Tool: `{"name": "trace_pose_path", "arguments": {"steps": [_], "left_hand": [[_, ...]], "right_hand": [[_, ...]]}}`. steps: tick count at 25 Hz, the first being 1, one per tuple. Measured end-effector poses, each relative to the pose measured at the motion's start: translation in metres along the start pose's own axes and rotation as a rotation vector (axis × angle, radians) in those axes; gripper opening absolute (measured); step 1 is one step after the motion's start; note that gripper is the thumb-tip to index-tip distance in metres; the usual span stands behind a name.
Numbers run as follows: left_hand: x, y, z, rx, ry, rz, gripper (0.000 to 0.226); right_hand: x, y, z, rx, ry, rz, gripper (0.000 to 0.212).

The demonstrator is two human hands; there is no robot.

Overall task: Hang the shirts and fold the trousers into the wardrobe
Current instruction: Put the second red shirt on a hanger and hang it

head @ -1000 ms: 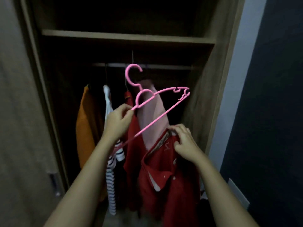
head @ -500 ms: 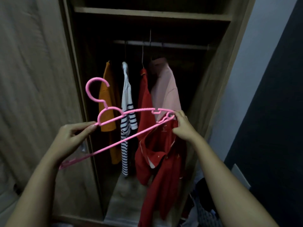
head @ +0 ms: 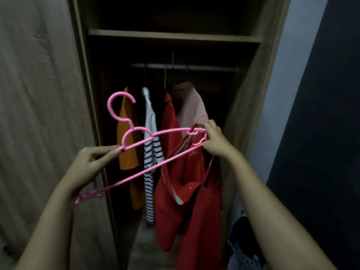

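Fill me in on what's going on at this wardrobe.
A person stands at the open wardrobe, putting a red shirt onto a pink plastic hanger. The left hand holds the hanger near its neck, and the right hand grips its far end together with the shirt's collar. The shirt is not yet on the rail, where an orange top, a striped top, another red garment and a pale pink shirt already hang.

You have a bright pink hanger (head: 155,133) in front of a plain red shirt (head: 191,191) with a pale inner placket. On the rail you see an orange top (head: 127,145), a white top with navy stripes (head: 152,152), another red garment (head: 171,121) and a pale salmon-pink shirt (head: 191,106). The wardrobe (head: 175,37) is brown wood grain; the wall (head: 276,94) is grey-blue.
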State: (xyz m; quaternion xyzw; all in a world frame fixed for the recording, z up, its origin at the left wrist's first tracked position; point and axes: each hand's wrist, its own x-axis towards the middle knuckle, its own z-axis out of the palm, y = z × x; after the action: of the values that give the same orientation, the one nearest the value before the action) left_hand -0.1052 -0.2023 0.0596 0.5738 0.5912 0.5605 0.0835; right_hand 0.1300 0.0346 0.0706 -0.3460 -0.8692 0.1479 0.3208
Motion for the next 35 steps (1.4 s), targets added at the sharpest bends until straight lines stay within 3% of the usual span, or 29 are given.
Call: {"name": "trace_pose_path", "arguments": {"steps": [5, 13, 19, 25, 26, 28, 30, 33, 35], "left_hand": [[0.007, -0.011, -0.009, -0.047, -0.035, 0.014, 0.035], [0.010, -0.043, -0.024, -0.010, -0.052, -0.040, 0.026], [0.024, -0.049, 0.034, -0.056, -0.125, 0.035, 0.010], [0.028, -0.062, 0.071, -0.206, 0.092, 0.066, 0.015], [0.029, -0.063, 0.071, -0.234, 0.117, 0.076, 0.016], [0.033, -0.056, 0.065, -0.283, 0.160, 0.088, 0.018], [0.039, -0.045, 0.061, -0.224, 0.191, 0.168, 0.011], [0.041, -0.035, 0.075, 0.359, 0.531, 0.302, 0.025], [0.025, -0.032, 0.101, 0.456, 0.724, 0.270, 0.023]], "right_hand": [[0.004, 0.001, 0.002, 0.053, 0.004, 0.013, 0.069], [0.003, -0.010, -0.001, 0.069, -0.022, 0.054, 0.081], [0.001, -0.071, 0.027, 0.004, -0.186, -0.218, 0.077], [0.006, -0.102, 0.019, -0.121, -0.241, -0.419, 0.060], [0.008, -0.100, 0.014, -0.234, -0.197, -0.490, 0.054], [0.015, -0.091, 0.003, -0.602, 0.081, -0.659, 0.052], [0.021, -0.083, -0.010, -0.821, 0.324, -0.770, 0.041], [0.029, -0.079, -0.020, -0.867, 0.461, -0.745, 0.034], [0.032, -0.079, -0.023, -0.837, 0.482, -0.705, 0.036]]}}
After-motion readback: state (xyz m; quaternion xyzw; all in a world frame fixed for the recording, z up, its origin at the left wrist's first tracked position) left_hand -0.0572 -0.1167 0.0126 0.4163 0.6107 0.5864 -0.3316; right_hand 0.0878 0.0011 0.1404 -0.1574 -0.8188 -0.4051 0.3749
